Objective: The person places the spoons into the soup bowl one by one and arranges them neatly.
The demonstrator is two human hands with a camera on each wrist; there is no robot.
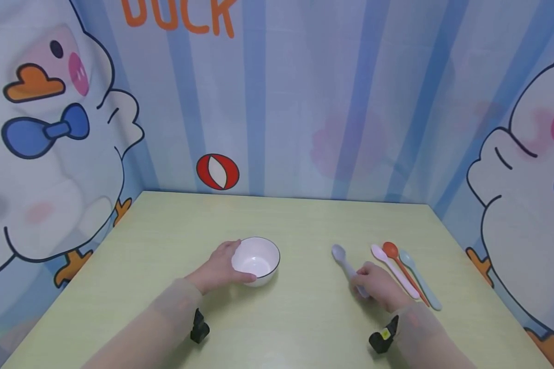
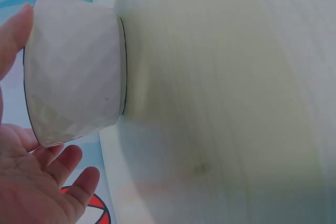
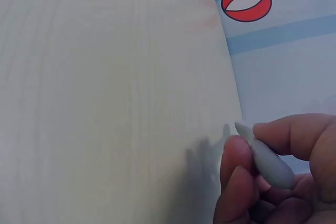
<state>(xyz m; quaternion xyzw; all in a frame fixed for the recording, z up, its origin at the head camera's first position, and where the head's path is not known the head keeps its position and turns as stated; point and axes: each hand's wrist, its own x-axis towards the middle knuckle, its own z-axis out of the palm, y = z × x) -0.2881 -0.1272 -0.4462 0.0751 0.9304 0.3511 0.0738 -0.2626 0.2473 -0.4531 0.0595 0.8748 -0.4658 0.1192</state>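
A white bowl (image 1: 259, 261) with a thin dark rim stands at the middle of the table, left of the spoons. My left hand (image 1: 220, 267) grips its left side, thumb at the near rim and fingers at the far side. In the left wrist view the bowl's faceted outer wall (image 2: 76, 69) shows between thumb and fingers. My right hand (image 1: 379, 285) pinches the handle of a pale lavender spoon (image 1: 342, 259), whose head points away and to the left. The rounded handle end (image 3: 274, 169) shows between thumb and fingertips in the right wrist view.
Right of my right hand lie a pink spoon (image 1: 394, 269), an orange spoon (image 1: 391, 250) and a pale green spoon (image 1: 420, 279), side by side. Fabric printed with ducks and blue stripes (image 1: 295, 102) surrounds the pale yellow table (image 1: 300, 220) at its back and sides.
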